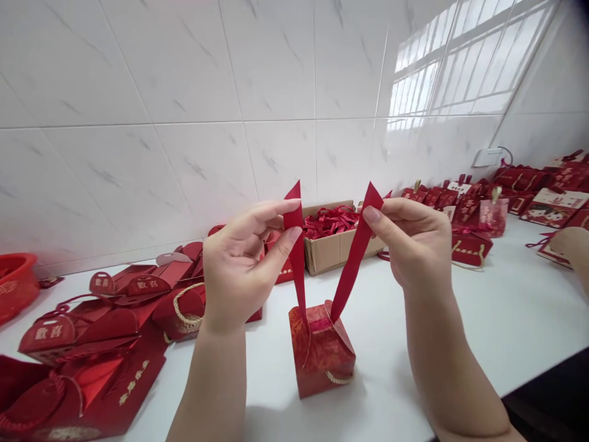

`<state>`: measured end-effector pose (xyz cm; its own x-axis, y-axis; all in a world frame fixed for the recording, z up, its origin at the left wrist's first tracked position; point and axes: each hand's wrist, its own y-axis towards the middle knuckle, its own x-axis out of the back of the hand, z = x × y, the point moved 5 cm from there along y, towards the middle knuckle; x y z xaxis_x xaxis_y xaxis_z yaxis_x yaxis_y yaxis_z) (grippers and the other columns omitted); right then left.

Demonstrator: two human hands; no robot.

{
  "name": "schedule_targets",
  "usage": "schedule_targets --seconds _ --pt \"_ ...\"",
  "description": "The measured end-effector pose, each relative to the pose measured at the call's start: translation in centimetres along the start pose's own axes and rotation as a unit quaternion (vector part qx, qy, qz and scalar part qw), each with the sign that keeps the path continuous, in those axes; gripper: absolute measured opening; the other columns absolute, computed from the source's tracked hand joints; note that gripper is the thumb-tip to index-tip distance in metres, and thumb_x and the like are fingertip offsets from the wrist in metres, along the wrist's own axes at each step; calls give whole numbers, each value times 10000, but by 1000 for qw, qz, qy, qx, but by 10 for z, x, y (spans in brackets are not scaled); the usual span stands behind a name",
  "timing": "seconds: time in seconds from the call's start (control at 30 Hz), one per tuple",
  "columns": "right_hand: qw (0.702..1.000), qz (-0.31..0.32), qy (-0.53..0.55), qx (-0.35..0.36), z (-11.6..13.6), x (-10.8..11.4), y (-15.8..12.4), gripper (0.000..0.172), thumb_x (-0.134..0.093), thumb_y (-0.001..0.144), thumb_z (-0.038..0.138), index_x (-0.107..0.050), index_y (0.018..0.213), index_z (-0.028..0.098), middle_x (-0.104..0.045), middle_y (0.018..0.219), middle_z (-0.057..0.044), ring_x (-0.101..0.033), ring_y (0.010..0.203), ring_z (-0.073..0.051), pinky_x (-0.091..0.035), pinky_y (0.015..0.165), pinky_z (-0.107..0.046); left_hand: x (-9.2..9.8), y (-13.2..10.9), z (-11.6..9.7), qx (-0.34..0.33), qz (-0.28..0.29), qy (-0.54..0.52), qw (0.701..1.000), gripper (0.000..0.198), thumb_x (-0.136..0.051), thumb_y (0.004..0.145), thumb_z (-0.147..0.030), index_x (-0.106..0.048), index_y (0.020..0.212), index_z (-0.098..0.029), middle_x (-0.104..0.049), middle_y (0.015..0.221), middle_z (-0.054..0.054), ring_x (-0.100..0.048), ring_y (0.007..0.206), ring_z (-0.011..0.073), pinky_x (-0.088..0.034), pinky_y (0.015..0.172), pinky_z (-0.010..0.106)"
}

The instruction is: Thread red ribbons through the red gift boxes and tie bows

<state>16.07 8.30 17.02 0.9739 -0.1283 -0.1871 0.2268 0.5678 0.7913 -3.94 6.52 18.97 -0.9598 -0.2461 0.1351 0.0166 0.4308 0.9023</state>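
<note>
A small red gift box [322, 353] with a cream rope handle stands on the white counter [506, 319] in front of me. A red ribbon runs up from its top in two ends. My left hand [243, 264] pinches the left ribbon end [297, 245] between thumb and fingers. My right hand [414, 242] pinches the right ribbon end [356, 255] the same way. Both ends are held taut above the box, pointed tips up.
Flat and folded red boxes [105, 325] pile at the left by a red basin [16, 285]. A cardboard carton of red ribbons [334, 236] sits against the tiled wall. More finished red boxes [469, 215] crowd the right; another person's hand [573, 245] shows at the right edge.
</note>
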Motion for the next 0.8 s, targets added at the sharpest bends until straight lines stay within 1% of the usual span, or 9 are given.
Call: schedule_targets --seconds 0.1,0.27,0.33,0.43,0.53,0.63,0.73,0.8 --pt "1000 -8 8 5 1 0 -1 17 -716 747 256 -706 756 246 -711 715 23 -673 636 -129 -573 580 -249 0 -1 -1 -2 -13 1 1000 353 -707 722 -96 -690 1020 -286 -714 904 2 -653 719 129 -578 608 251" --pt "999 -29 -8 19 5 4 0 28 -725 733 259 -698 732 252 -694 682 27 -655 607 -133 -559 558 -269 -3 -2 -3 -6 -30 -13 999 351 -705 729 -97 -682 1010 -306 -706 907 0 -657 704 134 -567 576 274" --pt "999 -34 -3 27 7 7 0 33 -726 732 261 -694 723 257 -687 671 30 -648 597 -131 -553 553 -271 -4 -2 -3 -13 -49 -13 999 314 -708 727 -94 -690 958 -306 -693 912 -2 -650 686 126 -560 562 276" --pt "999 -33 12 38 10 10 1 34 -727 737 265 -694 731 260 -682 676 33 -649 604 -126 -555 572 -273 -4 -2 -4 -35 -76 -20 996 224 -719 713 -78 -698 811 -278 -666 862 -8 -635 668 111 -558 559 266" --pt "998 -37 12 48 11 14 2 42 -727 738 271 -693 738 247 -681 688 32 -652 617 -123 -554 586 -271 -7 -1 -4 -52 -73 -34 995 196 -732 691 -54 -693 749 -238 -649 772 -17 -625 644 96 -553 545 235" --pt "998 -41 1 46 10 17 3 55 -724 737 278 -690 739 235 -679 696 32 -652 627 -121 -549 585 -265 -9 -1 -4 -54 -73 -38 995 187 -735 684 -49 -699 766 -213 -663 764 -20 -643 675 94 -572 594 208" --pt "999 -32 6 41 10 18 3 40 -715 745 269 -688 747 240 -678 705 34 -653 640 -118 -548 594 -260 -11 -2 -2 -36 -79 -43 995 192 -733 694 -68 -707 809 -219 -684 802 -22 -666 729 103 -596 685 215" --pt "999 -24 9 38 11 17 3 30 -709 752 264 -686 750 244 -678 708 35 -652 640 -117 -549 595 -259 -11 -2 -1 -28 -84 -46 995 209 -729 699 -70 -712 831 -230 -689 817 -27 -671 739 103 -602 705 214"
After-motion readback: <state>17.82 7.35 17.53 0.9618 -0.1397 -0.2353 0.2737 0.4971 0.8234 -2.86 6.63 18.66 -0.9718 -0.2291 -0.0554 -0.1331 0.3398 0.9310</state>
